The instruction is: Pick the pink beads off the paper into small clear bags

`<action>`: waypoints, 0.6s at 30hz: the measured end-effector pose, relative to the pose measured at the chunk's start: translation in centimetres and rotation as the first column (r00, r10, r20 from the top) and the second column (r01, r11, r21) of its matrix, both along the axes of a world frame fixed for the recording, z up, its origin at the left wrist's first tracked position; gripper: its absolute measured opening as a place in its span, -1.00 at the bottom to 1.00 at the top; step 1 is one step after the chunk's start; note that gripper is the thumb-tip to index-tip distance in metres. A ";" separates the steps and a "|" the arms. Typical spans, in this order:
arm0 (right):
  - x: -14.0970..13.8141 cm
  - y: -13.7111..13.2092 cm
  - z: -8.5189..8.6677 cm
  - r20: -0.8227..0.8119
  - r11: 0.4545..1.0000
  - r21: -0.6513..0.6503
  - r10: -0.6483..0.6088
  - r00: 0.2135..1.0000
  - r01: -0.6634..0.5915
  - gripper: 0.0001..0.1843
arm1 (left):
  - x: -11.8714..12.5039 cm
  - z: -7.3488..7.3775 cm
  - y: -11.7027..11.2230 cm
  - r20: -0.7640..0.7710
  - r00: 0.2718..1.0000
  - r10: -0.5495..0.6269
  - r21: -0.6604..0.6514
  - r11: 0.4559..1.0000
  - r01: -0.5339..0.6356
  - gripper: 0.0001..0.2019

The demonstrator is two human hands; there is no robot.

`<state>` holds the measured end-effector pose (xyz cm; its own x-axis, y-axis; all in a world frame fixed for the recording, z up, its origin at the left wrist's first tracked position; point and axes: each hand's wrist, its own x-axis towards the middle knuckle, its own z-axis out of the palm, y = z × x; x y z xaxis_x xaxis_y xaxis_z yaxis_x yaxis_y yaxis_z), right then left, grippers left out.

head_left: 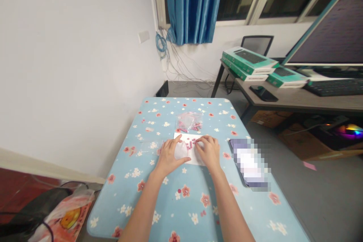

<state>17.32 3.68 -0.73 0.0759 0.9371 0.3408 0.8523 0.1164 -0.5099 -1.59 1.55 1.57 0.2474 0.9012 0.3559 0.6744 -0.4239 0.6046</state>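
Observation:
On the flowered tabletop lies a white sheet with several small red-pink beads scattered on it. My left hand rests at the sheet's left side, thumb and fingers spread in a curve around a pale, rounded piece whose kind I cannot make out. At the right of the beads, my right hand has its thumb and forefinger brought together; whatever is between the tips is too small to tell. Just beyond the sheet sits a clear plastic bag with more red-pink beads inside.
A phone-like device, blurred out, lies at the table's right edge. Left of my left hand is a clear plastic piece. A desk with keyboard boxes, a phone and a monitor stands to the right; a wall borders the left.

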 end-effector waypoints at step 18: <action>0.0 0.1 0.6 -0.204 0.998 0.021 0.064 0.977 -0.061 -0.82 | 0.1 0.0 0.0 0.001 1.000 0.003 -0.007 1.000 -0.003 -0.12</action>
<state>17.35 3.77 -0.12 0.0872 0.9372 0.3377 0.7212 0.1745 -0.6704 -1.53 1.53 1.62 0.2442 0.9045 0.3497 0.6748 -0.4175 0.6086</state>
